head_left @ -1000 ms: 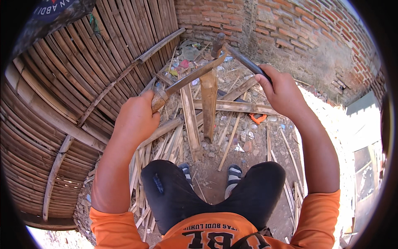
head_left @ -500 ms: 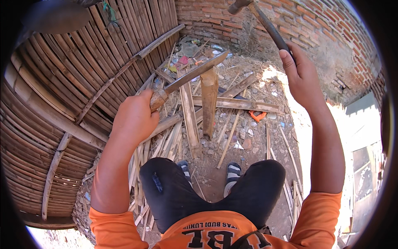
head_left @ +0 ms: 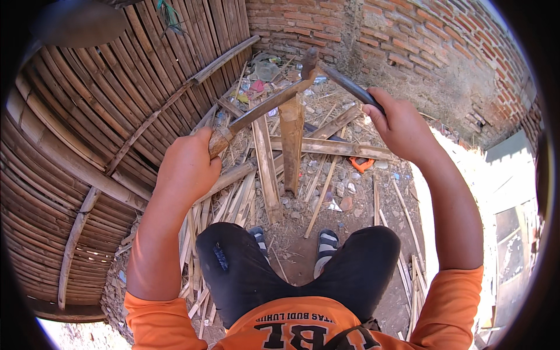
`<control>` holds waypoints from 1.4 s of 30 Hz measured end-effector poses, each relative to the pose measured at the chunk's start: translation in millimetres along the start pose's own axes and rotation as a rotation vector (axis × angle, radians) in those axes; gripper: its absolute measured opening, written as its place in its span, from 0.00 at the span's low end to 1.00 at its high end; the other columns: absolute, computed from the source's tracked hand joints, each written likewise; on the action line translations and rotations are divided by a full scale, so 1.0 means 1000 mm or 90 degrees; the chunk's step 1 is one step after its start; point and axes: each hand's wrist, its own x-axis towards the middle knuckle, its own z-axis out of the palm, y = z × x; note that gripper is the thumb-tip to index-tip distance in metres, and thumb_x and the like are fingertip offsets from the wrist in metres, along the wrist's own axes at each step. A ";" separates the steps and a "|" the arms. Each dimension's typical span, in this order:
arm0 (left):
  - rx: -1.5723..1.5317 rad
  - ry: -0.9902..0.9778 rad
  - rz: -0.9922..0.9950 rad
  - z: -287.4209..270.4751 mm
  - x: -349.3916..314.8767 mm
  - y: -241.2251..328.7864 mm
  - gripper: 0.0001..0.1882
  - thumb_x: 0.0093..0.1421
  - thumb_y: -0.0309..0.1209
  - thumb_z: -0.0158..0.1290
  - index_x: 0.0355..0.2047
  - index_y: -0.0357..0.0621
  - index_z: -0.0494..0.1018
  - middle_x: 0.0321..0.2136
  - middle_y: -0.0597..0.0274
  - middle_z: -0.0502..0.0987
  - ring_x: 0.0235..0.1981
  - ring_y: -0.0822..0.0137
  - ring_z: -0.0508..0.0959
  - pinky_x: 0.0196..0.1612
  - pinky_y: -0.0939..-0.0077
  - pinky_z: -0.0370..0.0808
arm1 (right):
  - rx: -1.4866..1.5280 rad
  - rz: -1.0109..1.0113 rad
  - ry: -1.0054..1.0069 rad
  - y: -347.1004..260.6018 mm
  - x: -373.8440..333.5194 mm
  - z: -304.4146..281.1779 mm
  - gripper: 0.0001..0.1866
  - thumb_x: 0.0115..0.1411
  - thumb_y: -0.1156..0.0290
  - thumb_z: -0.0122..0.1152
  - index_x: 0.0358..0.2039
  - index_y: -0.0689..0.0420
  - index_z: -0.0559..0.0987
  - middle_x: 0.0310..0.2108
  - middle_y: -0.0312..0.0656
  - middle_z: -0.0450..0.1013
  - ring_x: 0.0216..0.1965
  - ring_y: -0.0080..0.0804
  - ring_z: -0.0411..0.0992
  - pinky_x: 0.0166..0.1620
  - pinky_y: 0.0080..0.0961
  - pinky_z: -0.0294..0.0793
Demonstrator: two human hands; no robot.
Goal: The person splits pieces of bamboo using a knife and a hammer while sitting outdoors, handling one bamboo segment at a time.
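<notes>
My left hand (head_left: 188, 169) is closed round the wooden handle of a machete (head_left: 271, 104). Its blade slants up to the right across the top end of an upright bamboo piece (head_left: 291, 149). My right hand (head_left: 399, 124) grips the dark handle of a hammer (head_left: 350, 85). The hammer's head is down at the far end of the blade, by its tip, and seems to touch it. Another split bamboo length (head_left: 266, 169) leans just left of the upright piece.
Crossed bamboo lengths (head_left: 332, 146) lie behind the upright piece, with an orange-handled tool (head_left: 361, 164) beside them. Thin bamboo strips (head_left: 236, 201) litter the ground. A slatted bamboo wall (head_left: 134, 87) stands close on the left, a brick wall (head_left: 402, 44) at the back.
My right hand has swung the hammer down and to the left, from high up to the blade's tip. The machete and my left hand have dipped very slightly.
</notes>
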 end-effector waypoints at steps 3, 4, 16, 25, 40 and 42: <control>-0.005 0.001 0.008 0.001 0.000 -0.001 0.13 0.52 0.28 0.57 0.37 0.35 0.73 0.29 0.36 0.78 0.37 0.34 0.78 0.41 0.46 0.74 | -0.003 -0.047 0.075 -0.009 0.006 -0.026 0.21 0.73 0.54 0.52 0.52 0.60 0.74 0.29 0.53 0.77 0.31 0.54 0.76 0.36 0.45 0.72; -0.008 -0.003 0.009 0.002 -0.001 0.001 0.12 0.52 0.28 0.57 0.37 0.36 0.73 0.29 0.36 0.78 0.37 0.34 0.78 0.41 0.46 0.74 | 0.056 -0.052 0.174 -0.003 0.010 -0.024 0.21 0.73 0.54 0.52 0.52 0.61 0.74 0.28 0.53 0.76 0.31 0.50 0.76 0.35 0.43 0.71; 0.008 -0.013 -0.004 0.001 -0.005 0.005 0.13 0.52 0.28 0.57 0.38 0.36 0.74 0.29 0.36 0.78 0.38 0.35 0.79 0.42 0.45 0.75 | 0.119 0.063 0.168 0.004 0.000 -0.015 0.20 0.74 0.54 0.51 0.47 0.61 0.75 0.26 0.52 0.75 0.30 0.51 0.76 0.35 0.42 0.71; 0.004 -0.016 -0.007 0.002 -0.005 0.006 0.15 0.52 0.28 0.57 0.40 0.36 0.75 0.30 0.36 0.79 0.39 0.36 0.79 0.44 0.46 0.75 | 0.090 -0.020 0.146 0.000 -0.002 -0.023 0.20 0.73 0.54 0.53 0.47 0.60 0.75 0.24 0.51 0.73 0.27 0.46 0.73 0.33 0.39 0.69; 0.013 -0.026 -0.027 0.004 -0.004 0.005 0.15 0.53 0.28 0.58 0.40 0.36 0.75 0.31 0.36 0.79 0.39 0.36 0.79 0.44 0.46 0.75 | 0.134 0.038 0.207 0.007 -0.009 0.012 0.19 0.74 0.54 0.51 0.49 0.59 0.72 0.24 0.52 0.74 0.27 0.51 0.74 0.33 0.44 0.70; 0.011 -0.023 -0.026 0.003 -0.004 0.005 0.15 0.53 0.28 0.58 0.40 0.36 0.75 0.31 0.36 0.79 0.39 0.36 0.79 0.44 0.46 0.75 | -0.013 0.032 0.032 0.014 -0.012 0.019 0.18 0.73 0.54 0.51 0.49 0.58 0.72 0.24 0.55 0.75 0.29 0.58 0.75 0.33 0.49 0.70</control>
